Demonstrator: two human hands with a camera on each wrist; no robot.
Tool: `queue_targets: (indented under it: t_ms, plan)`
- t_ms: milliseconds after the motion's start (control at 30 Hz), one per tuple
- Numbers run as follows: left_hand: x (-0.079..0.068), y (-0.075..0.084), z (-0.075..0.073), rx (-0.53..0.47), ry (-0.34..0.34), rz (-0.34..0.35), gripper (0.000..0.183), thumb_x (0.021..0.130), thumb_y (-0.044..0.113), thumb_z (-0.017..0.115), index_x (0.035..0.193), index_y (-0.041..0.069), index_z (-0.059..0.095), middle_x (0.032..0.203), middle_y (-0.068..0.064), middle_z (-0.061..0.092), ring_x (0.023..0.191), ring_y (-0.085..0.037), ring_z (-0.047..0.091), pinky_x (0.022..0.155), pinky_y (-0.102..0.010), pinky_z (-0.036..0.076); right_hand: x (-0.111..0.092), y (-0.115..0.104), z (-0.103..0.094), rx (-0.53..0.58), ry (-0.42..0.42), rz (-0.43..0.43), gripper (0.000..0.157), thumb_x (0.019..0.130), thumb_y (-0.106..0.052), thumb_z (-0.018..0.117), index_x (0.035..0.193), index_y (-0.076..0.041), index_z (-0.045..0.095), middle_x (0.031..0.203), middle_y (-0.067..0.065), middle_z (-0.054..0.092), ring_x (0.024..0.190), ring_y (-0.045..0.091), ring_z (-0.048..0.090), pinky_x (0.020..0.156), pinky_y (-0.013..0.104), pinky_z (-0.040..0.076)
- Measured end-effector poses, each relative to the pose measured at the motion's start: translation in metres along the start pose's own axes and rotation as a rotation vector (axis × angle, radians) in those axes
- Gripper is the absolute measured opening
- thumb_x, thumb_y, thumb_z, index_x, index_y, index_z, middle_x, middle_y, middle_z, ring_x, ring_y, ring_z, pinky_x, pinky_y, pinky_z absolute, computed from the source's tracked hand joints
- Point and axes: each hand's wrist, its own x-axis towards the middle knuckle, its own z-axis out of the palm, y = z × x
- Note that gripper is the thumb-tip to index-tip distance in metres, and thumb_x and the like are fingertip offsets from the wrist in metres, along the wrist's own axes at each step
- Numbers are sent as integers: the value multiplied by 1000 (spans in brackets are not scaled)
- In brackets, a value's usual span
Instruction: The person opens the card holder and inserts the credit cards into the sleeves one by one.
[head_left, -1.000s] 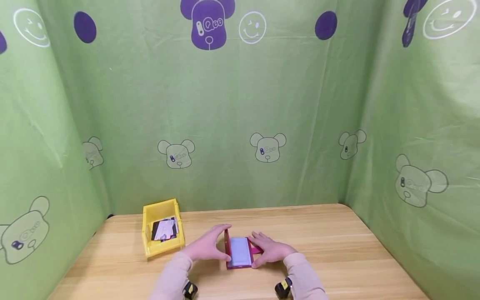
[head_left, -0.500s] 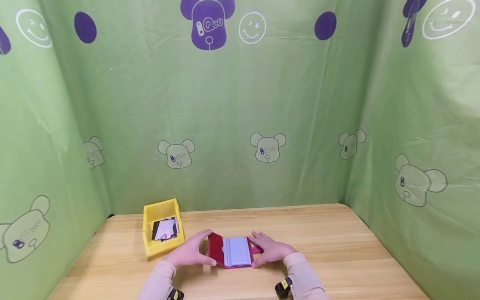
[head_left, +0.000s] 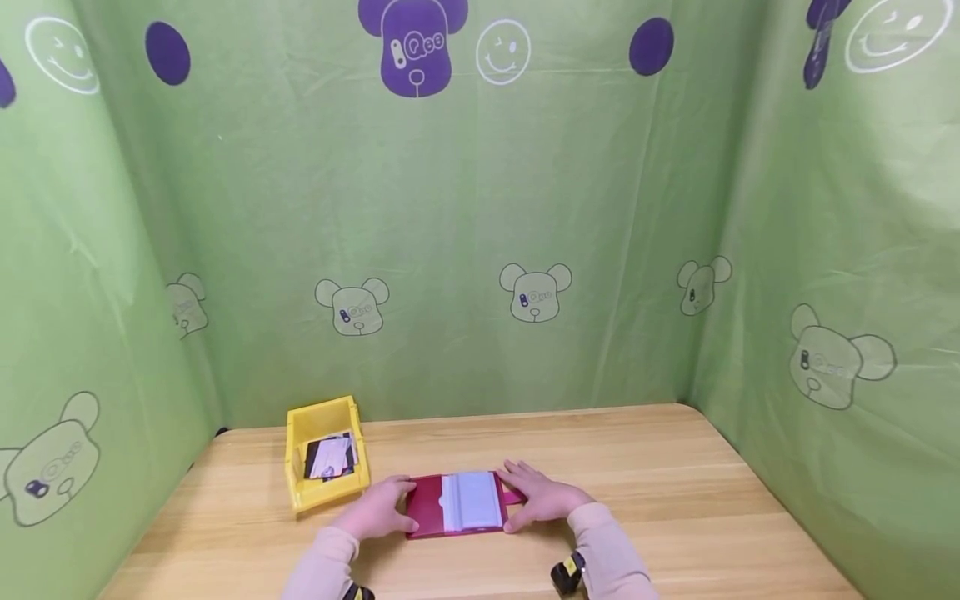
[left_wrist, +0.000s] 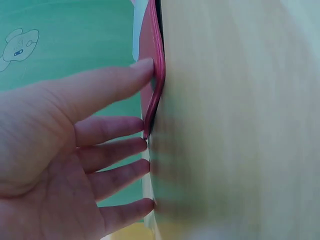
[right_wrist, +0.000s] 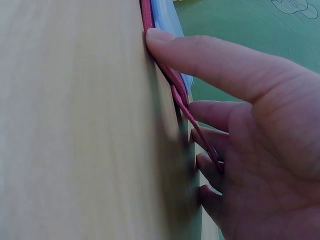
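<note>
A dark pink card holder (head_left: 426, 506) lies spread on the table, its red inner cover to the left and a stack of pale, clear sleeves (head_left: 480, 500) to the right. My left hand (head_left: 377, 508) rests at the cover's left edge, thumb pressing the near corner and fingers extended, as the left wrist view shows. At the opposite edge my right hand (head_left: 543, 497) steadies the holder with extended fingers, its thumb (right_wrist: 162, 42) against the near corner. A pink clasp strap (right_wrist: 197, 130) sticks out beneath that palm.
A yellow bin (head_left: 291, 450) stands at the back left of the wooden table (head_left: 675, 475), with several cards (head_left: 330, 458) inside. Green printed curtains (head_left: 450, 358) enclose the table at the back and both sides.
My left hand has swung the holder's cover leftward, from standing upright to lying flat, baring its red inside. My right hand has stayed at the right edge.
</note>
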Motion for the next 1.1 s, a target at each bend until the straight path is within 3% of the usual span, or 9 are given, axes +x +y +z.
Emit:
queue_targets:
  t_ms: [400, 667, 833, 967, 1100]
  plan:
    - [-1, -5, 6, 3, -10, -7, 66, 75, 19, 80, 127, -13, 54, 133, -31, 55, 123, -48, 51, 106, -62, 41, -2, 2, 4, 3, -5, -3, 99, 71, -36, 78, 151, -3, 30, 160, 23, 18, 148, 47, 10, 117, 69, 11]
    - [-4, -2, -14, -140, 11, -41, 56, 82, 21, 74, 126, -9, 57, 127, -28, 61, 117, -47, 57, 101, -63, 45, -1, 1, 3, 9, 7, 2, 100, 70, -36, 78, 151, -2, 30, 160, 24, 18, 148, 47, 11, 117, 70, 10]
    - [-6, -5, -34, -251, 105, -101, 40, 86, 21, 70, 118, -1, 63, 114, -18, 68, 99, -31, 66, 87, -49, 56, -1, 1, 1, 2, 6, -1, 99, 71, -36, 78, 151, -2, 30, 161, 23, 17, 148, 47, 10, 118, 69, 10]
    - [-3, -10, -55, -379, 229, -204, 28, 88, 16, 68, 111, 0, 66, 97, -9, 70, 81, -18, 65, 71, -35, 59, -1, 0, -1, -3, 2, -2, 99, 71, -36, 78, 151, -2, 30, 161, 23, 17, 148, 47, 9, 118, 69, 10]
    - [3, -16, -77, -474, 363, -315, 28, 91, 13, 63, 113, -4, 64, 95, -17, 69, 78, -24, 66, 64, -31, 59, 0, 0, 0, -4, 3, 3, 99, 71, -36, 78, 151, -3, 30, 161, 23, 17, 149, 46, 10, 118, 68, 10]
